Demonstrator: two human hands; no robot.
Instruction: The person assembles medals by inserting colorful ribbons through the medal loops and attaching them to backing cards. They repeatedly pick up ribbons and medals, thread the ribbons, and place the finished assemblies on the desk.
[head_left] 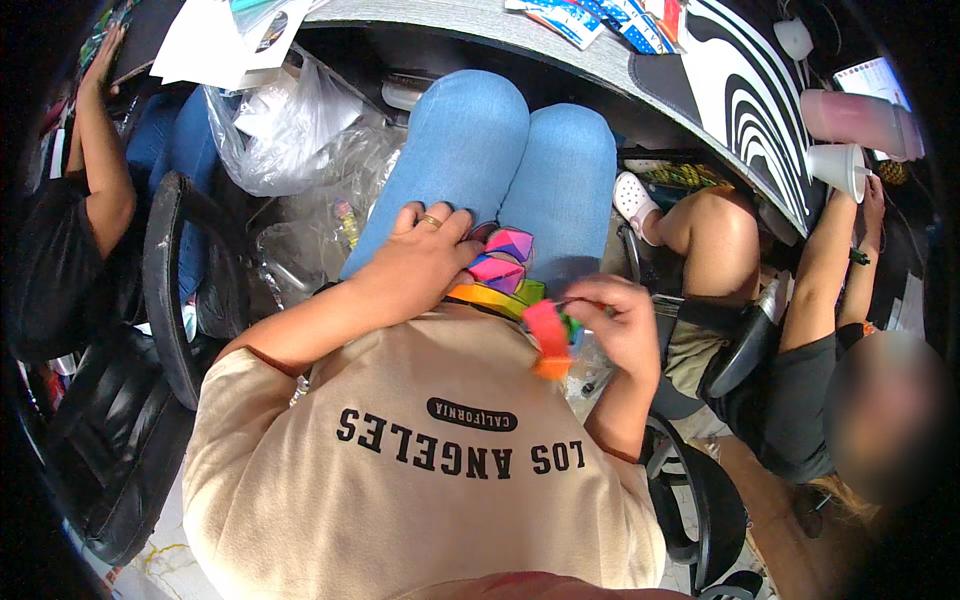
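Your left hand (425, 245), a gold-coloured ring on one finger, lies palm down over your light-blue denim jeans (460, 135), fingers slightly bent. Its thumb side touches a row of folded, angular pieces in glossy pink, purple and blue (498, 268); you cannot tell whether it grips them or only steadies them. The row sits in your lap, at the hem of your beige short-sleeved shirt (450, 510), with yellow and green parts nearest the cloth.

Your right hand (612, 308) is raised beside the row, thumb and fingertips pinched together on a thin dark strand (578, 299). Just below and to the left of those fingertips hangs a blurred red, orange and green folded piece (547, 338); how it joins the strand is unclear.

To your left, a clear, crumpled plastic bag (285, 150) hangs near your knee.
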